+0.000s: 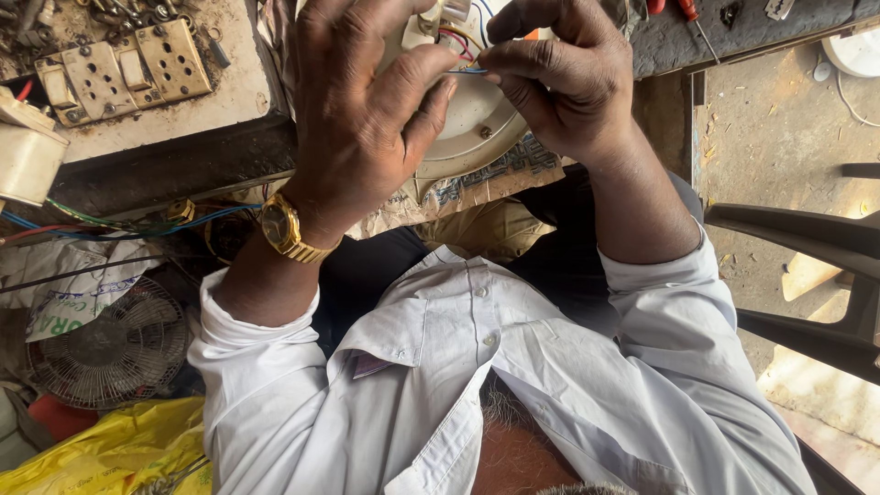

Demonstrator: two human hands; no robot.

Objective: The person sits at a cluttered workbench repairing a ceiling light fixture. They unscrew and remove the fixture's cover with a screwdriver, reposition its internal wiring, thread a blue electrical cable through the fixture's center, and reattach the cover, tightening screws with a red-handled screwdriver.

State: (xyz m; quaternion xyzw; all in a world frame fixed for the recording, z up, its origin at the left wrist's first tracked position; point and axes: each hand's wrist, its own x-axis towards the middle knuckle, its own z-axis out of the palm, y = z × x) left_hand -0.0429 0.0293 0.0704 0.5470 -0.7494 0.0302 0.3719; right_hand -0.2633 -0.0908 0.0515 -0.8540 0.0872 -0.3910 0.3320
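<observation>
Top centre of frame: I see L hand [367, 119] & R hand [559, 82] both pinching a thin blue wire [469, 71], fingers narrow. Wire's long axis runs left-right between fingertips, over round white fixture [477, 128]. Hands about equally near.

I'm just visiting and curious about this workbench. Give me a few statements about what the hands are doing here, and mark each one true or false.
1. Both hands pinch a thin blue wire. True.
2. The left hand wears a gold wristwatch. True.
3. The right hand grips a screwdriver. False: a red-handled screwdriver lies untouched on the bench.
4. The hands work over a round white fitting. True.
5. The small fan sits on the bench top. False: it is lower down, beside a yellow bag.
</observation>
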